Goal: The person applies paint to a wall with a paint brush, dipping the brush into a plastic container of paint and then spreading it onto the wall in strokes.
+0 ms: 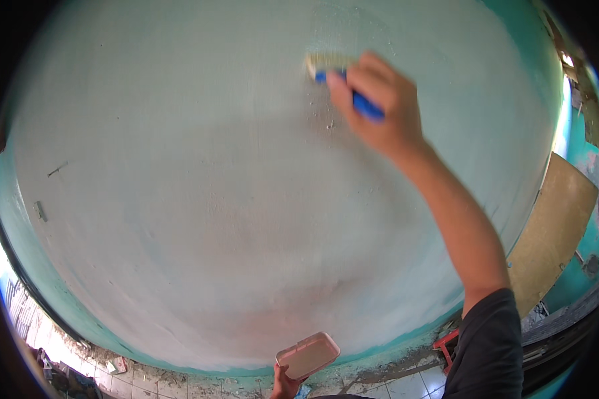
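right hand (383,103) grips blue brush (339,78) on wall (180,186) | left hand (285,384) holds pink tray (307,355)

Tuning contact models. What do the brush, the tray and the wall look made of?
Brush: glossy blue handle, likely plastic; pale bristles, fibre unclear, held in the right hand.
Tray: pinkish, thin rounded rim, probably moulded plastic, held by the left hand.
Wall: matte, grainy whitish coat over teal, looks like plaster or filler.

A brown board (556,233) is seen leaned against the turquoise wall at right. A red stool (446,346) is noted low right. Rubble (123,366) is scattered on the tiled floor (146,386), low left.
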A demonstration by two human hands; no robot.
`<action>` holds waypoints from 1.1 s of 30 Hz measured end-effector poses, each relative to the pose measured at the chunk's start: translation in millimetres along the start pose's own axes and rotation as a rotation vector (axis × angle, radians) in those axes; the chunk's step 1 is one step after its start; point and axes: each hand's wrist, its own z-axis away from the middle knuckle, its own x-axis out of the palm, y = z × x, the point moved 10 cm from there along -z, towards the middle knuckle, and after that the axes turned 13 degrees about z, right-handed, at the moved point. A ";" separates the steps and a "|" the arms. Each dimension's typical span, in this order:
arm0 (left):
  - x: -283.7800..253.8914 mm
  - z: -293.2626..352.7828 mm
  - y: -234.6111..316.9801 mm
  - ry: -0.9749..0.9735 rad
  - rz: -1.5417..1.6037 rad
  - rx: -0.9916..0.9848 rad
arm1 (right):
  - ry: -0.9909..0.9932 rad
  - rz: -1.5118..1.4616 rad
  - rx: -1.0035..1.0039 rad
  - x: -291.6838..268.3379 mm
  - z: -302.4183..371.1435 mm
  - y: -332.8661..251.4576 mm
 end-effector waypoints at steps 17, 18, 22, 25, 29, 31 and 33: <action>-10.3 1.7 -4.5 -0.009 0.035 0.019 | -0.198 -0.419 0.559 9.3 53.5 31.0; -24.3 -0.9 -5.7 0.020 0.064 0.025 | -0.164 -0.426 0.569 11.4 33.8 31.9; -29.2 -2.4 -6.1 0.053 0.099 0.039 | 0.052 -0.139 0.163 -16.1 27.1 16.2; -16.8 10.7 7.3 0.048 0.079 0.080 | -0.037 -0.120 0.156 -14.7 88.7 -34.3; -37.4 18.3 2.3 0.083 0.082 0.061 | -0.251 -0.240 0.123 -34.0 229.0 -106.1; -28.7 26.1 6.9 0.056 0.118 0.070 | -0.404 -0.276 0.236 -42.7 275.7 -135.9; -32.5 26.3 12.4 0.058 0.104 0.089 | -0.427 -0.346 0.321 -42.1 288.1 -130.9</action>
